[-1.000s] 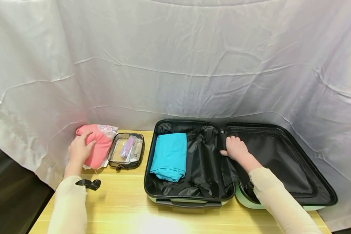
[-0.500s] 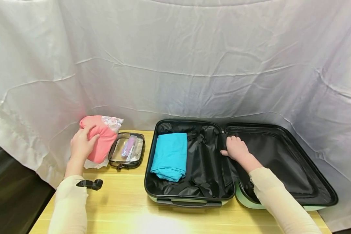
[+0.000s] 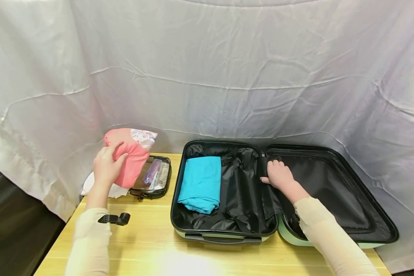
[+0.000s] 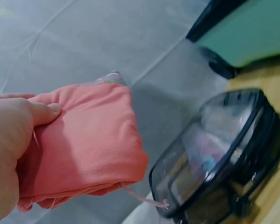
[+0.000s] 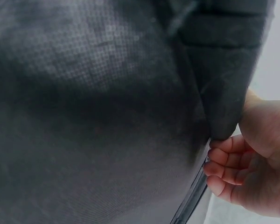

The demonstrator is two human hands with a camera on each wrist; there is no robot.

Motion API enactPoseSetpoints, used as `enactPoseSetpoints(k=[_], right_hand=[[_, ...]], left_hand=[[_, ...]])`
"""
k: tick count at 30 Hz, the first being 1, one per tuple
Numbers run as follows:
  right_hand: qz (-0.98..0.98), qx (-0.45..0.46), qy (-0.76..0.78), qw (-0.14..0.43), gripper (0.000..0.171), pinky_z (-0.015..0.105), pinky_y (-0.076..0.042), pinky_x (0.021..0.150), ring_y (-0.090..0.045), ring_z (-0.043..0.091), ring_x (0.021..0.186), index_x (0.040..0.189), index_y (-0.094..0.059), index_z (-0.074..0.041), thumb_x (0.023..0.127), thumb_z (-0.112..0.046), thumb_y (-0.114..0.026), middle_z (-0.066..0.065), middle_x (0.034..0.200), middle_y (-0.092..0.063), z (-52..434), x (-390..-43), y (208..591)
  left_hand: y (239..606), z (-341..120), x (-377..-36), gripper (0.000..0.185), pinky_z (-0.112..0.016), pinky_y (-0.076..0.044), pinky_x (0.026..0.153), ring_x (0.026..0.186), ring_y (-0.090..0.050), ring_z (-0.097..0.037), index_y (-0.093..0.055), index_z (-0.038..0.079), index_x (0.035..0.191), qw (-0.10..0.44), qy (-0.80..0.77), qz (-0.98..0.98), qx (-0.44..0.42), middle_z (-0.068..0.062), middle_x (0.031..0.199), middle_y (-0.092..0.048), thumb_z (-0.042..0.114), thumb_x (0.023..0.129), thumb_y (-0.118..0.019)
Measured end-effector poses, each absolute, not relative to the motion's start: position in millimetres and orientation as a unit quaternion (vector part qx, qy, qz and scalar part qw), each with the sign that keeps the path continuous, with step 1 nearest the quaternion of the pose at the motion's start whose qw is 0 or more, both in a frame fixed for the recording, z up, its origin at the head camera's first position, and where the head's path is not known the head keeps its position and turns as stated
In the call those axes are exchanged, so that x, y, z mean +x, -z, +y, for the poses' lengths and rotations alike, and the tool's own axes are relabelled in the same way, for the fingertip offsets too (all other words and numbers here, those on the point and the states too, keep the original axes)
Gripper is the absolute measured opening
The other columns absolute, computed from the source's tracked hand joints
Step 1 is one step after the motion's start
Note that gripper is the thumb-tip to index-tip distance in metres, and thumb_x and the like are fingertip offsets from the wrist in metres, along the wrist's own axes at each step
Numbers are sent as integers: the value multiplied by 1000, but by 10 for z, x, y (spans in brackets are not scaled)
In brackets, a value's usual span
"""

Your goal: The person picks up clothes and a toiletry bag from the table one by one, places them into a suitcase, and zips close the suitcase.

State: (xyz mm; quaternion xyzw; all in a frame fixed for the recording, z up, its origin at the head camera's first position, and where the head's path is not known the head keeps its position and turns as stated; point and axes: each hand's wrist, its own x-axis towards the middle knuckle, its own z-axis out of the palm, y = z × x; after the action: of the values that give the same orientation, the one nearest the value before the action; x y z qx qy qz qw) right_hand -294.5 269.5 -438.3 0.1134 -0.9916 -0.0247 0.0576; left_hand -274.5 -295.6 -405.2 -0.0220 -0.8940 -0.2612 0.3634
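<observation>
Above surface [image 3: 148,237], left hand [image 3: 105,168] grips pink cloth [image 3: 132,157], lifted clear of pouch [image 3: 153,177]; right hand [image 3: 278,175] pinches liner [image 3: 267,168], steadying suitcase [image 3: 224,234].

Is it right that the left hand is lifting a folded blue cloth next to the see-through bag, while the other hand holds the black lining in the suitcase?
Not quite. The folded cloth that the left hand lifts is pink, as the head view shows. The blue cloth lies in the suitcase. The rest is right: clear bag beside it, right hand on the lining.
</observation>
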Motion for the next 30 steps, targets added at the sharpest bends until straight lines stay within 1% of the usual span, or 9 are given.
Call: enactPoseSetpoints(k=[3, 6, 10, 15, 24, 30], right_hand=[[-991, 117, 25, 59, 60, 56, -51, 72, -56, 46, 90, 103, -54, 11, 83, -41, -75, 30, 98, -56, 2689, -2952, 4389], [-990, 120, 26, 64, 60, 56, -51, 71, -56, 46, 88, 102, -54, 11, 82, -41, -75, 30, 96, -56, 2688, -2961, 4393], [-990, 120, 27, 66, 61, 56, -51, 71, -56, 46, 88, 102, -54, 11, 82, -42, -75, 30, 96, -56, 2694, -2966, 4391], [-990, 120, 34, 60, 62, 56, -52, 71, -57, 46, 88, 102, -55, 12, 82, -43, -75, 30, 96, -56, 2706, -2958, 4382], [-990, 123, 40, 52, 62, 55, -52, 73, -56, 46, 90, 104, -55, 12, 82, -43, -75, 30, 98, -56, 2694, -2960, 4368], [-989, 130, 44, 56, 60, 56, -51, 74, -55, 45, 90, 105, -56, 12, 82, -41, -75, 30, 98, -56, 2686, -2948, 4346]], left_hand=[[4032, -2871, -2744, 44, -59, -42, 83, 96, -57, -49, -63, 13, 123, 383, 268, -883, -35, -28, 101, -64, 15, 82, -77], [4009, -2777, -2738, 43, -59, -42, 82, 94, -57, -49, -64, 13, 122, 392, 273, -877, -47, -28, 101, -64, 15, 82, -77], [3969, -2645, -2718, 43, -60, -42, 82, 95, -58, -48, -64, 14, 122, 396, 275, -874, -54, -27, 102, -64, 16, 81, -78], [3906, -2477, -2688, 44, -57, -43, 82, 95, -58, -45, -65, 14, 121, 403, 281, -869, -63, -25, 101, -65, 16, 79, -79], [3784, -2207, -2634, 45, -56, -42, 83, 97, -59, -44, -66, 14, 121, 414, 301, -857, -61, -23, 105, -66, 16, 79, -80], [3721, -2019, -2605, 44, -55, -43, 87, 98, -59, -44, -66, 13, 122, 417, 327, -846, -57, -23, 107, -66, 17, 81, -78]])
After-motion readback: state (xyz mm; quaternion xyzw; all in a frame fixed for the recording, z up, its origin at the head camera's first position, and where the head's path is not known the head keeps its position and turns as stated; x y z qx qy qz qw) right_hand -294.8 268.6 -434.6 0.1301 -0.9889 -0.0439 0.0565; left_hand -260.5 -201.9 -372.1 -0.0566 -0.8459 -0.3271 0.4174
